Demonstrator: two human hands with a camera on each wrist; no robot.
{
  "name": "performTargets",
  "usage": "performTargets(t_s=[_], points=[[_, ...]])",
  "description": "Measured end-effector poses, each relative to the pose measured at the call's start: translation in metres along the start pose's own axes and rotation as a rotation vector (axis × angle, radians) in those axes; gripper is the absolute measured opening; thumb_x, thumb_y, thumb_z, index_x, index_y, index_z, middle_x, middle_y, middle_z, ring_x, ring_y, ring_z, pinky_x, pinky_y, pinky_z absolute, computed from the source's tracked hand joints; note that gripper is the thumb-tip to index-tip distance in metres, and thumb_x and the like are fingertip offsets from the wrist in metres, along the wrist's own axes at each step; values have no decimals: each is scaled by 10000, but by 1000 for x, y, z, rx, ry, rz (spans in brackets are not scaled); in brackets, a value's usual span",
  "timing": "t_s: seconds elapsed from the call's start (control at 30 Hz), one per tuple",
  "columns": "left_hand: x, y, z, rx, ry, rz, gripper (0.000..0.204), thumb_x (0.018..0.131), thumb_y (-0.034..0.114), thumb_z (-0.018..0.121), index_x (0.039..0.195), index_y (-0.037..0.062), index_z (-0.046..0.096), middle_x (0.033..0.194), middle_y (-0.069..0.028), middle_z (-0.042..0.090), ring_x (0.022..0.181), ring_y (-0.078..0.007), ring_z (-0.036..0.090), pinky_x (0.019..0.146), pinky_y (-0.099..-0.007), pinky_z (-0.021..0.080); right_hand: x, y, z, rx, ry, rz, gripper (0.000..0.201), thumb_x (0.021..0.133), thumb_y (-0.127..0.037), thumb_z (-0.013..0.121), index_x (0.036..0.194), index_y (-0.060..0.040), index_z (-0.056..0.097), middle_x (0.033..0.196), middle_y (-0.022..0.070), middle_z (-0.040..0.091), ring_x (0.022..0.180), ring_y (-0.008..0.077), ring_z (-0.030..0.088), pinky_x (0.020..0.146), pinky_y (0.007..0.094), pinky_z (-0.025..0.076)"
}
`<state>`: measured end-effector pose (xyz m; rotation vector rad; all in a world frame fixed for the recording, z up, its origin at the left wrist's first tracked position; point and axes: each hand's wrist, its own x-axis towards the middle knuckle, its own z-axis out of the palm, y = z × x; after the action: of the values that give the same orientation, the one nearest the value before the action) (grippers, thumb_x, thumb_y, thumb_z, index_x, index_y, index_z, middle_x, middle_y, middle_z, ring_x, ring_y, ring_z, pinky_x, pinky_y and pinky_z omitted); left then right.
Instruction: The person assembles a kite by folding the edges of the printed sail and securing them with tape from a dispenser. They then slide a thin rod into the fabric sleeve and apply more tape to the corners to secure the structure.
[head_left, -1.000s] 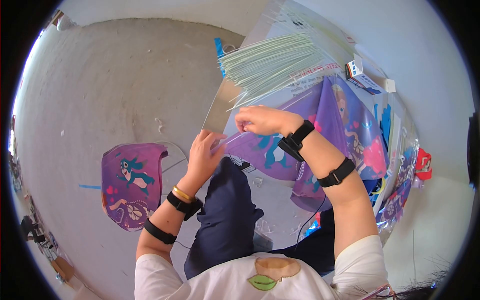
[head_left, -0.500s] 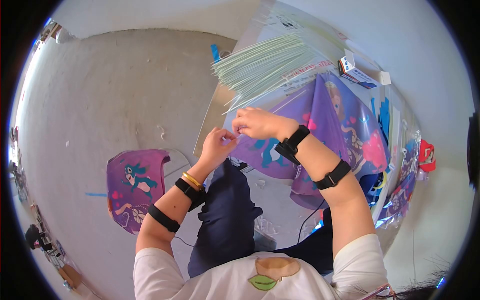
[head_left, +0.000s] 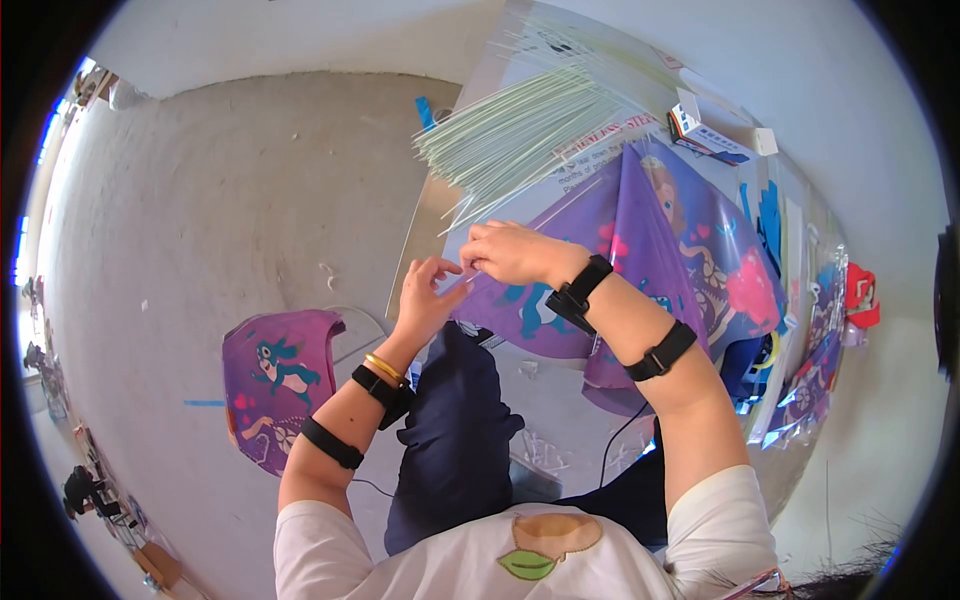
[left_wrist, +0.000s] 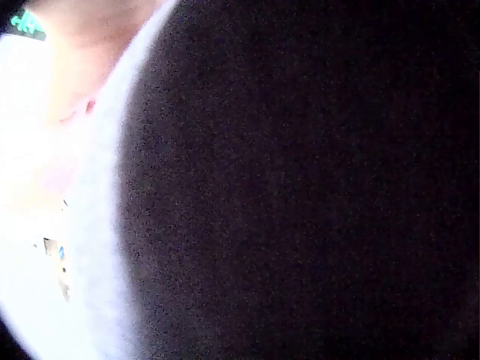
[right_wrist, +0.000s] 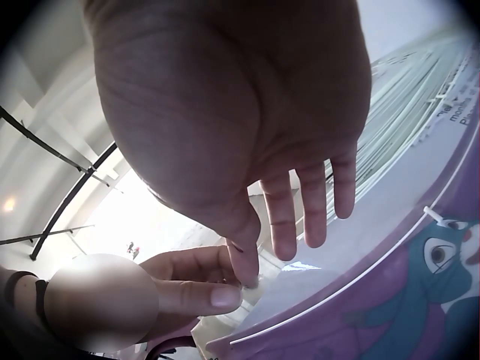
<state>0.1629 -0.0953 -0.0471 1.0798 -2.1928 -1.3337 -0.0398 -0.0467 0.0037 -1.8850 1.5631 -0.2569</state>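
In the head view a purple printed sheet (head_left: 635, 240) with cartoon figures spreads in front of the person, a thin pale rod (head_left: 575, 200) along its upper edge. The right hand (head_left: 515, 252) is at the sheet's left tip. In the right wrist view its thumb and index finger pinch a small pale piece (right_wrist: 251, 283), hard to make out, while its other fingers extend. Close beside, the left hand (head_left: 428, 300) holds its thumb and fingers apart, the fingers loosely bent. The left wrist view is mostly dark and shows no fingers.
Many thin pale rods (head_left: 520, 135) lie fanned out beyond the hands. A small open box (head_left: 705, 140) stands at the back right. Another purple printed piece (head_left: 285, 375) lies at the left. Blue strips (head_left: 769, 225) and a red item (head_left: 861, 295) are on the right.
The left hand has risen to the sheet's tip beside the right hand, then its thumb and fingers have parted slightly. The head view has shifted a little.
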Motion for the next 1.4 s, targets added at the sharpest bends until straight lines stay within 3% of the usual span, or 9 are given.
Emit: performTargets(t_s=[0.27, 0.47, 0.53, 0.63, 0.7, 0.8, 1.03, 1.23, 1.4], points=[[3, -7, 1, -12, -50, -34, 154, 753, 202, 766, 848, 86, 727, 863, -77, 564, 815, -201, 550, 743, -326, 465, 1, 6, 9, 20, 67, -34, 112, 909, -152, 569, 935, -147, 677, 966, 71, 580, 990, 291, 570, 895, 412, 456], [1, -11, -2, -179, -128, -234, 190, 792, 210, 742, 904, 56, 738, 905, -75, 559, 798, -159, 553, 717, -306, 464, -24, -9, 17, 92, 699, 25, 163, 875, -50, 610, 1014, -98, 680, 958, 72, 617, 933, 238, 600, 830, 360, 484], [-1, -7, -4, -191, -147, -274, 197, 809, 210, 735, 914, 44, 738, 922, -69, 557, 789, -144, 554, 712, -294, 469, -46, -21, 32, 648, 603, 466, 142, 909, -58, 609, 1041, -51, 661, 885, 27, 634, 782, 134, 592, 708, 281, 493], [-2, -11, -5, -413, -187, -411, 213, 854, 214, 715, 928, 15, 731, 963, -54, 548, 783, -123, 574, 718, -255, 481, -49, -18, 100, 1054, 623, 395, 151, 941, -125, 617, 1048, -26, 654, 830, -10, 625, 674, 52, 525, 596, 214, 446], [-4, -19, -3, -514, -213, -455, 212, 922, 200, 664, 1017, 11, 687, 926, -9, 662, 822, -84, 610, 741, -227, 475, -46, -30, 106, 1540, 484, 674, 162, 940, -161, 633, 1049, -46, 667, 795, -27, 593, 635, 54, 490, 554, 202, 410], [-6, -18, -5, -587, -237, -485, 220, 933, 195, 652, 1046, 8, 679, 949, -25, 691, 860, -90, 630, 766, -240, 491, -34, -30, 122, 1845, 509, 636, 167, 933, -192, 647, 1043, -67, 668, 743, -40, 548, 601, 53, 454, 534, 189, 369], [-6, -10, -7, -644, -235, -531, 229, 920, 187, 667, 1036, -9, 692, 898, -27, 682, 845, -103, 645, 784, -239, 501, -21, -32, 125, 1851, 605, 657, 150, 919, -205, 672, 986, -73, 649, 698, -49, 510, 560, 53, 422, 506, 192, 329], [-9, -11, -16, -419, -160, -375, 181, 879, 134, 669, 1003, 4, 687, 877, -16, 654, 748, -101, 616, 698, -283, 482, -20, -31, 128, 1799, 651, 654, 113, 911, -190, 681, 926, -80, 664, 678, -68, 508, 531, 26, 411, 467, 190, 306], [-21, 1, -36, 341, -172, 295, 254, 780, -1, 569, 1011, 47, 663, 891, -89, 627, 878, -266, 606, 791, -370, 471, -23, -34, 121, 1796, 637, 700, 129, 893, -192, 716, 928, -77, 671, 667, -70, 505, 527, 23, 417, 464, 180, 303]])
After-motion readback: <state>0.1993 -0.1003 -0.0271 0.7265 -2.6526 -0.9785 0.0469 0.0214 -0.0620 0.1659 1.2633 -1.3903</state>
